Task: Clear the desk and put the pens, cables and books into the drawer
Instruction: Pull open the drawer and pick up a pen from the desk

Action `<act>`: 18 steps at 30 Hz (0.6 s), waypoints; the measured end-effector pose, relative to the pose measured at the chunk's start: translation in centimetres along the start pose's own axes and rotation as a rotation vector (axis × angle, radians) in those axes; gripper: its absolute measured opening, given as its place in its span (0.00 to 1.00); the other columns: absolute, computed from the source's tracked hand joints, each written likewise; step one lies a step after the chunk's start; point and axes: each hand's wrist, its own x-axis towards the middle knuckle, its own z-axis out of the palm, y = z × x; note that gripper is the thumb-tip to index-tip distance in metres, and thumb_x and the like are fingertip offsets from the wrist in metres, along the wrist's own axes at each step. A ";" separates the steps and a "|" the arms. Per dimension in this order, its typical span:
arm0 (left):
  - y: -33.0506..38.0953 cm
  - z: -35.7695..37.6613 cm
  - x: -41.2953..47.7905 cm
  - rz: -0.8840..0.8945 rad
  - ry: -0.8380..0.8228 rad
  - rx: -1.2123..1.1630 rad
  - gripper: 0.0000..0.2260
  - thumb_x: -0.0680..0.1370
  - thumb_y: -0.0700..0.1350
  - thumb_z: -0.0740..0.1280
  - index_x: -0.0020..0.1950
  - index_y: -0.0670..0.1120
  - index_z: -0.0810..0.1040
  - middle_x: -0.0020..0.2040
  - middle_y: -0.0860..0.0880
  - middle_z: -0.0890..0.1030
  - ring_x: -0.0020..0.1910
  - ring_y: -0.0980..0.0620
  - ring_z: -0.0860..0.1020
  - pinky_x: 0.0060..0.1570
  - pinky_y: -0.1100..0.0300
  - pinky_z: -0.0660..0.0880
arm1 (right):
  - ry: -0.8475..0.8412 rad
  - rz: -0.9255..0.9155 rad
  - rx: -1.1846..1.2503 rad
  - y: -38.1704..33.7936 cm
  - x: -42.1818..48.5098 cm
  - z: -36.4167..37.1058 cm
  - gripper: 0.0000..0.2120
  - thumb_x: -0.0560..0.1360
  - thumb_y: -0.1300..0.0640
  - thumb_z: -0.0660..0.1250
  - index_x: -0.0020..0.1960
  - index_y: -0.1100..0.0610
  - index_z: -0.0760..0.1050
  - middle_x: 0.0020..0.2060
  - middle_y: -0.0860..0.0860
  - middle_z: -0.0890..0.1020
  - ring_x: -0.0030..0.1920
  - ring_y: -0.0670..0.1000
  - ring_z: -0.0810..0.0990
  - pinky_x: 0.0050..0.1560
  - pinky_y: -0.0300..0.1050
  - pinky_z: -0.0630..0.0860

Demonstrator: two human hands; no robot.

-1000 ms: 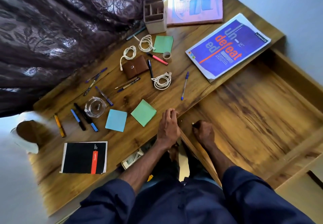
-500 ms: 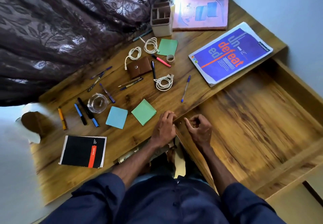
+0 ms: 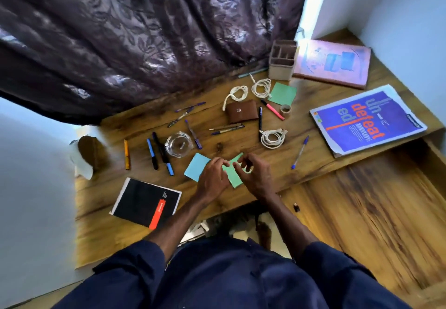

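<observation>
My left hand [image 3: 212, 178] and my right hand [image 3: 253, 176] hover side by side over a green sticky pad [image 3: 233, 174] near the desk's front edge. Their fingers are loosely curled, and no grip shows. Pens lie scattered: a blue pen [image 3: 300, 152], an orange pen [image 3: 126, 154], two dark markers [image 3: 158, 150] and a pink marker [image 3: 275, 110]. Three white coiled cables [image 3: 272, 137] [image 3: 237, 93] [image 3: 261, 87] lie further back. A black notebook [image 3: 144, 202], a blue magazine [image 3: 366, 120] and a pink book [image 3: 333, 63] lie flat. The wooden drawer [image 3: 376, 212] is open at the right.
A glass ashtray [image 3: 179, 144], a blue sticky pad [image 3: 196, 170], a brown wallet [image 3: 241, 114], a tape roll [image 3: 286, 109], another green pad [image 3: 282, 93] and a pen holder [image 3: 282, 60] share the desk [image 3: 241, 202]. A dark curtain [image 3: 144, 43] hangs behind. A small dark object [image 3: 296, 207] sits at the drawer's near left.
Both hands left the drawer's edge and moved forward over the desk to the green sticky pad. My view tilted up and back.
</observation>
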 end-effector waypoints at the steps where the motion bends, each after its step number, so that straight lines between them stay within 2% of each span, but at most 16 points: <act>1: -1.1 -1.0 0.2 -0.015 0.022 -0.024 0.09 0.77 0.38 0.66 0.56 0.43 0.80 0.57 0.47 0.80 0.58 0.46 0.79 0.57 0.50 0.76 | -0.015 -0.007 -0.020 -0.9 0.6 1.0 0.09 0.71 0.56 0.77 0.42 0.58 0.78 0.32 0.48 0.78 0.32 0.49 0.75 0.35 0.48 0.73; 5: -5.6 -4.4 0.2 -0.062 0.095 -0.089 0.10 0.76 0.34 0.65 0.56 0.39 0.80 0.57 0.43 0.81 0.60 0.44 0.77 0.63 0.51 0.73 | -0.141 -0.012 -0.100 -3.7 2.8 5.3 0.08 0.71 0.58 0.76 0.42 0.60 0.79 0.34 0.53 0.83 0.36 0.56 0.80 0.38 0.53 0.76; 9: -9.2 -7.4 1.0 -0.189 0.123 -0.106 0.14 0.77 0.34 0.64 0.62 0.39 0.79 0.60 0.43 0.80 0.61 0.45 0.78 0.62 0.53 0.73 | -0.228 -0.014 -0.172 -6.1 4.9 9.4 0.06 0.72 0.58 0.74 0.45 0.60 0.81 0.38 0.54 0.85 0.39 0.58 0.82 0.38 0.51 0.76; 12: -11.1 -9.1 2.0 -0.294 0.230 -0.183 0.14 0.77 0.43 0.70 0.61 0.40 0.77 0.57 0.44 0.80 0.57 0.47 0.78 0.54 0.55 0.75 | -0.242 -0.070 -0.207 -7.3 5.9 11.7 0.05 0.74 0.61 0.72 0.43 0.63 0.80 0.37 0.56 0.84 0.38 0.60 0.82 0.36 0.51 0.76; 14: -11.8 -10.4 3.2 -0.430 0.252 -0.188 0.16 0.78 0.49 0.69 0.60 0.39 0.76 0.56 0.42 0.81 0.57 0.44 0.79 0.54 0.52 0.75 | -0.231 -0.049 -0.236 -7.8 6.3 12.6 0.04 0.74 0.61 0.71 0.43 0.62 0.80 0.37 0.56 0.85 0.39 0.60 0.83 0.38 0.50 0.75; 18: -13.4 -12.0 5.6 -0.613 0.067 -0.103 0.22 0.81 0.55 0.65 0.61 0.36 0.80 0.60 0.38 0.82 0.62 0.39 0.80 0.58 0.50 0.77 | -0.238 0.034 -0.244 -8.2 6.7 13.6 0.04 0.74 0.61 0.72 0.47 0.61 0.82 0.42 0.55 0.87 0.43 0.58 0.86 0.41 0.49 0.78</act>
